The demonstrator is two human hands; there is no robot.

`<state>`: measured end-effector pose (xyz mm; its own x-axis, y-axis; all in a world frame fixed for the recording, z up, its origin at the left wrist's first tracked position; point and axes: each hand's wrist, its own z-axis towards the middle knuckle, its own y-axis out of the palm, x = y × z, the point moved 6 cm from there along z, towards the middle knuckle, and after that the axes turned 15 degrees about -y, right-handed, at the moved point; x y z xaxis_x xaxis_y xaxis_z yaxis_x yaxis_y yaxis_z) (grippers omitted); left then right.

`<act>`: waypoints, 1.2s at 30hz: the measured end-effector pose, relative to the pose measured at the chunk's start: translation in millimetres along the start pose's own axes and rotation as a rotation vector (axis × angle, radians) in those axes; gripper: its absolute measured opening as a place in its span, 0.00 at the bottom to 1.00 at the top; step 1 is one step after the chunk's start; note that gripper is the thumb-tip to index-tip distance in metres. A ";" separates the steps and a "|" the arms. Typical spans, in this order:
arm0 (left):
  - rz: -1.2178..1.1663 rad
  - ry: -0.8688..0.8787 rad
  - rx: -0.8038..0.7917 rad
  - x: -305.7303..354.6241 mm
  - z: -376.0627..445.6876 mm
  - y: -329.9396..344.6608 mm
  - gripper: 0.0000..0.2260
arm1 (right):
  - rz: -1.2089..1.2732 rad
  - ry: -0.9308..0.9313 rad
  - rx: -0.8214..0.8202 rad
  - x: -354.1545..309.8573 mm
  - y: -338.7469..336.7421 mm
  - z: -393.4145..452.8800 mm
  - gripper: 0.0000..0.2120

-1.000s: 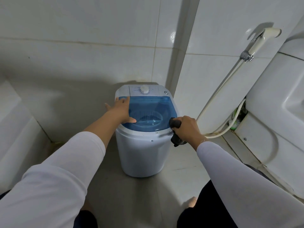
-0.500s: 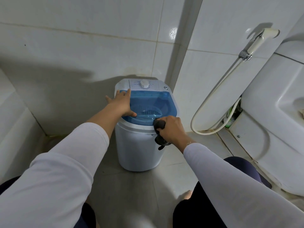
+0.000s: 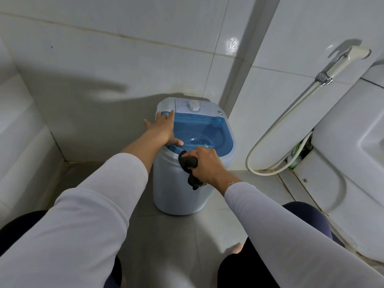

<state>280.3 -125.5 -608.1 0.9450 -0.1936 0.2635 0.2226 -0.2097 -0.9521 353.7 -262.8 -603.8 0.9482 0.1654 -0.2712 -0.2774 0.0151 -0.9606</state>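
A small white washing machine stands on the tiled floor in the corner, with a see-through blue lid and a white dial on its back panel. My left hand lies flat with straight fingers on the lid's left side. My right hand grips a crumpled black cloth against the machine's front rim; a bit of the cloth hangs below my fist.
A white toilet fills the right side. A bidet sprayer hangs on the wall, its hose looping down to the floor beside the machine. Tiled walls close in behind and to the left. My knees are at the bottom.
My right hand with the black cloth has slid left along the machine's front rim. My left hand has stayed on the lid. The view has shifted slightly.
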 end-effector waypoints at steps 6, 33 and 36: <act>-0.172 0.043 0.063 -7.9 -12.1 -0.5 0.47 | 0.091 -0.082 -0.141 17.4 -41.3 2.4 0.15; -0.929 -0.363 -0.048 -44.8 -74.7 80.0 0.62 | -0.305 -1.365 -0.380 -9.1 -35.9 69.3 0.12; -0.898 -0.348 -0.032 -45.6 -70.3 80.8 0.63 | -0.314 -1.417 -0.407 -4.4 -29.0 69.6 0.12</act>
<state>238.3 -200.9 -686.1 0.4447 0.3461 0.8261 0.8957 -0.1683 -0.4116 346.8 -195.4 -570.5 -0.0370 0.9993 -0.0048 0.1891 0.0023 -0.9820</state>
